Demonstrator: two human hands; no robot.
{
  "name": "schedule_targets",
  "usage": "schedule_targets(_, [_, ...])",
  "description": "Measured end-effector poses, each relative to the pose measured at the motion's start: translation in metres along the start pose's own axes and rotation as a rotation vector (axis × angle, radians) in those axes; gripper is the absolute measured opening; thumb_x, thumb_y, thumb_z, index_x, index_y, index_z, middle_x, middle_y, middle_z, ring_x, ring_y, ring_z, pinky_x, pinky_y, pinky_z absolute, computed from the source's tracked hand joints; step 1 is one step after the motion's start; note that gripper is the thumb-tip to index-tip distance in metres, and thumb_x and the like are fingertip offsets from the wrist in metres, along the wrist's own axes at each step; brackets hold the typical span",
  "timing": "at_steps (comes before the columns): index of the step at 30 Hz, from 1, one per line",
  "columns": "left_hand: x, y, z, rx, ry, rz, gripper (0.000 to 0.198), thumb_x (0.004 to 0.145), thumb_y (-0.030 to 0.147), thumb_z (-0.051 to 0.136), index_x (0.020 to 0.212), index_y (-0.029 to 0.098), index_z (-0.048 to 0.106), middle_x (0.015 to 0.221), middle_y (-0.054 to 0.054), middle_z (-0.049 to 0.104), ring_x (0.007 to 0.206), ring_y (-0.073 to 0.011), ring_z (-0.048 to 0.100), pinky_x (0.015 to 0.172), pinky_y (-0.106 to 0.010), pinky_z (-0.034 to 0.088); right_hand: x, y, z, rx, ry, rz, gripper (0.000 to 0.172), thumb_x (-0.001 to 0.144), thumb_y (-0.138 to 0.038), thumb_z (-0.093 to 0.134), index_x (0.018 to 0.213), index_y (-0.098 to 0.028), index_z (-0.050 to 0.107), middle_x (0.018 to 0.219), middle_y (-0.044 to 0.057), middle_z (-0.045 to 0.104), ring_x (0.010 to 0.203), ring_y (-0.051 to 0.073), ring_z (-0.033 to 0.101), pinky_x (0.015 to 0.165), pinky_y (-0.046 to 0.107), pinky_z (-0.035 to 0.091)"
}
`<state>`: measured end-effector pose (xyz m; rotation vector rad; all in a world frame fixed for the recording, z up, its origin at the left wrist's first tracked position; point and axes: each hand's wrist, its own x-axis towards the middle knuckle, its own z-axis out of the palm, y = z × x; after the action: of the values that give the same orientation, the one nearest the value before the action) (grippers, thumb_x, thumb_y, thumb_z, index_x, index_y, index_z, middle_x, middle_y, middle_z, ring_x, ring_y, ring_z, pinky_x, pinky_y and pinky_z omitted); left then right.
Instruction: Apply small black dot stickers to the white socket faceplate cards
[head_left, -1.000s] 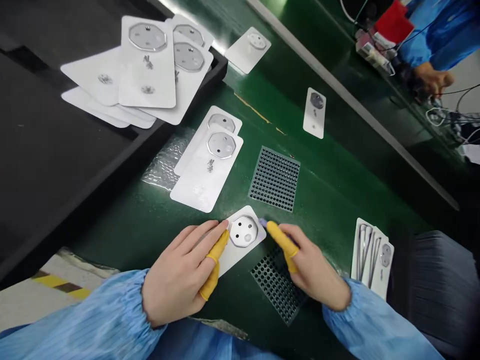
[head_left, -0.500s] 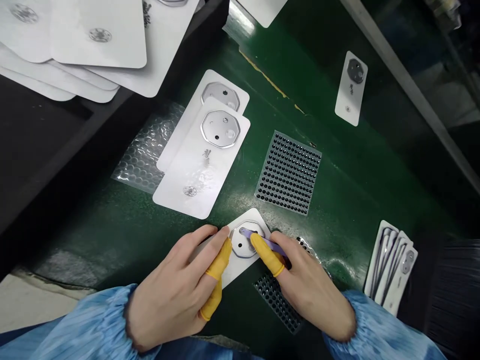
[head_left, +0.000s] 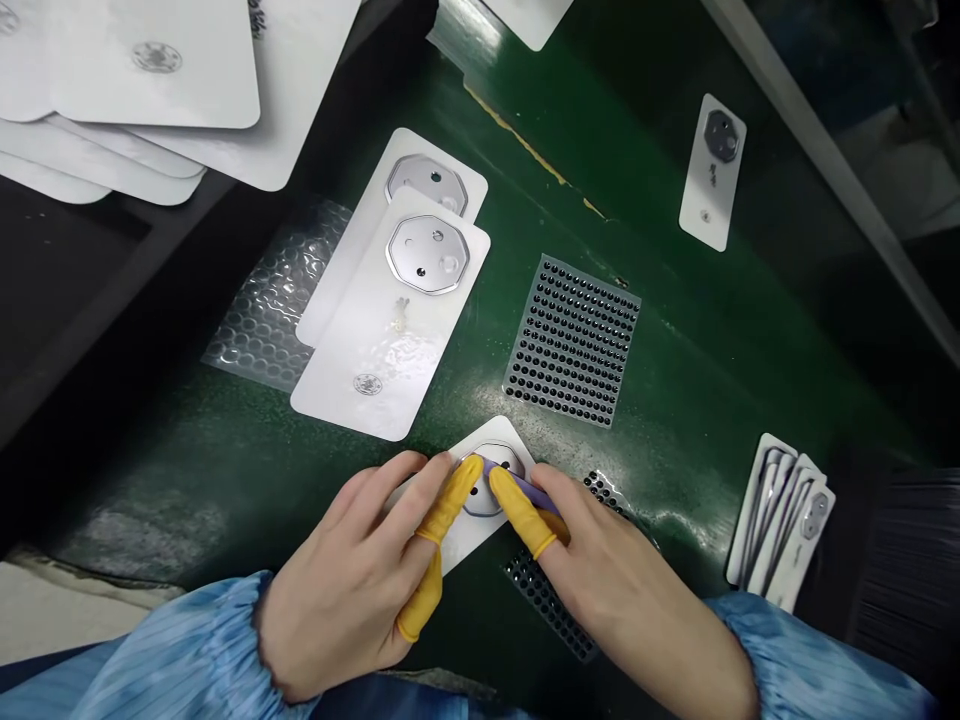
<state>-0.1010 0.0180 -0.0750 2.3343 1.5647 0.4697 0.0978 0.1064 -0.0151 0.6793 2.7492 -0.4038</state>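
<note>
A white phone back cover (head_left: 480,525) with an octagonal metal camera ring lies on the green mat under both hands. My left hand (head_left: 360,580), with yellow finger cots, presses flat on the cover, its index tip at the ring's left edge. My right hand (head_left: 600,570) grips a thin purple tool (head_left: 525,484) between cot-covered finger and thumb, the tip resting on the camera ring. A black perforated tray (head_left: 551,605) lies partly under my right hand.
Two stacked white covers (head_left: 390,320) lie on bubble wrap (head_left: 274,310) to the upper left. A grey tray of small black parts (head_left: 574,340) sits beyond the hands. More covers lie on a black tray (head_left: 135,100), at far right (head_left: 712,170) and lower right (head_left: 784,530).
The view has moved closer and lower. My right hand brought the purple tool from the cover's right edge onto the camera ring. My left index finger slid onto the ring's edge.
</note>
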Motion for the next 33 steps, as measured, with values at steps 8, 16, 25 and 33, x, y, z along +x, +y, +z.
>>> schedule_targets(8, [0.001, -0.001, -0.001, 0.014, 0.031, 0.026, 0.024, 0.079, 0.022, 0.049, 0.068, 0.013, 0.068, 0.127, -0.016, 0.055, 0.113, -0.0347, 0.048, 0.088, -0.046, 0.038, 0.006, 0.006, -0.006, 0.059, -0.065, -0.058, 0.036, 0.087, -0.004, 0.034, 0.114, -0.006, 0.058, 0.106, 0.019, 0.059, 0.079, 0.02, 0.063, 0.055, 0.031, 0.059])
schedule_targets(16, [0.001, -0.005, 0.0, 0.009, 0.039, 0.057, 0.024, 0.075, 0.025, 0.05, 0.062, 0.013, 0.066, 0.126, -0.017, 0.056, 0.114, -0.0344, 0.048, 0.089, -0.045, 0.037, 0.005, 0.015, -0.007, 0.154, -0.143, -0.052, 0.04, 0.08, 0.002, 0.032, 0.112, -0.009, 0.054, 0.107, 0.015, 0.052, 0.07, 0.016, 0.057, 0.049, 0.029, 0.055])
schedule_targets(25, [-0.002, -0.003, 0.003, -0.028, 0.08, 0.056, 0.017, 0.076, 0.021, 0.057, 0.068, 0.008, 0.066, 0.128, -0.023, 0.053, 0.118, -0.0391, 0.047, 0.093, -0.049, 0.042, -0.029, 0.018, 0.015, 0.417, 0.128, 0.059, 0.064, 0.068, -0.002, 0.036, 0.13, -0.017, 0.038, 0.101, 0.01, 0.046, 0.073, 0.015, 0.052, 0.054, 0.026, 0.052])
schedule_targets(33, [-0.005, -0.001, 0.002, -0.073, 0.104, 0.058, 0.003, 0.073, 0.01, 0.063, 0.07, 0.009, 0.061, 0.126, -0.024, 0.055, 0.12, -0.0397, 0.049, 0.091, -0.052, 0.049, -0.007, -0.003, 0.017, 0.276, 0.12, 0.212, 0.034, 0.082, -0.007, 0.034, 0.107, -0.019, 0.055, 0.091, 0.007, 0.056, 0.062, 0.013, 0.059, 0.048, 0.022, 0.053])
